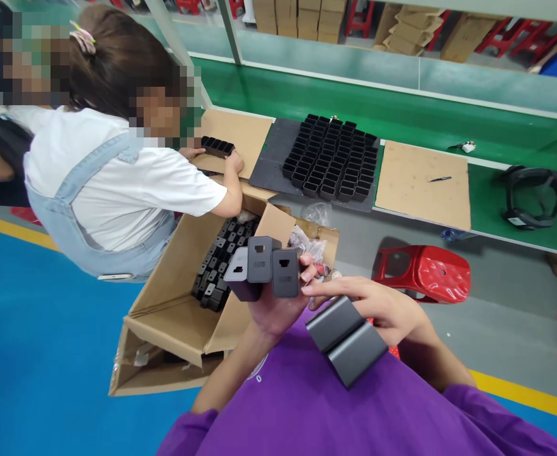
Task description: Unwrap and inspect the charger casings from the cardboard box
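My left hand (274, 316) is closed around three dark grey rectangular plastic casings (285, 282), bunched side by side. Their end faces point up toward me, each with a small notched cutout. In my right hand (392, 310) are two more dark casings (358, 354), lying side by side and tilted, with their smooth sides showing. The right index finger stretches across to the fingertips of my left hand. Below and left of my left hand, an open cardboard box (168, 320) contains many similar black casings (218, 266).
Beside me on the left, a co-worker in a white shirt (159, 183) handles a row of black casings (218, 147) at the bench. Many casings (330, 158) stand on a dark mat (271, 158). A red stool (442, 272), tweezers (440, 179) and a black headset (535, 196) are to the right.
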`<state>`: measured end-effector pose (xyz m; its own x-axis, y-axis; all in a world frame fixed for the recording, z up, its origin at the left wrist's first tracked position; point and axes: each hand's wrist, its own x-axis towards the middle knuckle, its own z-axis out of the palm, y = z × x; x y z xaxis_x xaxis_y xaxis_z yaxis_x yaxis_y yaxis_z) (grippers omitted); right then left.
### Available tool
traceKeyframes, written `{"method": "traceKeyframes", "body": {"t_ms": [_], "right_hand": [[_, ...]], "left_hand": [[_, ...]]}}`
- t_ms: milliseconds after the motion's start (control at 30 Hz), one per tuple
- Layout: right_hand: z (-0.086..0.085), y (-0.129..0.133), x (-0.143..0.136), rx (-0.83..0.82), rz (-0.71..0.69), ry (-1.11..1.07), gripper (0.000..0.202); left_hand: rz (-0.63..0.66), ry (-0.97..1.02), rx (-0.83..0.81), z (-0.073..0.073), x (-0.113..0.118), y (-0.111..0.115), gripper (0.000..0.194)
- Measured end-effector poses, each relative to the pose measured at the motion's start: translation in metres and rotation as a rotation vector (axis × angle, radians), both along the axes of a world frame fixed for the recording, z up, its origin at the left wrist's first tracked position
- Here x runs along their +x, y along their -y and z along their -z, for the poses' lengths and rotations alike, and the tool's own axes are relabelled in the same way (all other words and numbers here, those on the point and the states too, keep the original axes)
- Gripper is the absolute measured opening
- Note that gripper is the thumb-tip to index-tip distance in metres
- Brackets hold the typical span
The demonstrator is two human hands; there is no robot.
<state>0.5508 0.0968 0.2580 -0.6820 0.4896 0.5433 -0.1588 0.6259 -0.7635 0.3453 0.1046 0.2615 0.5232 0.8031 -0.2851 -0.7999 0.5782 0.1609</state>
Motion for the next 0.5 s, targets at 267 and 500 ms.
{"method": "traceKeyframes", "body": {"t_ms": [267, 500], "right_hand": [[0.0007, -0.0017, 0.0007, -0.073, -0.028, -0.016, 0.041], [-0.0037, -0.0015, 0.0027, -0.092, -0.014, 0.018, 0.042]], "left_hand": [[-0.013, -0.06, -0.02, -0.0002, -0.0015, -0.0025, 0.027], [-0.109, -0.155, 0.099, 0.0056, -0.0005, -0.0029, 0.027]]}}
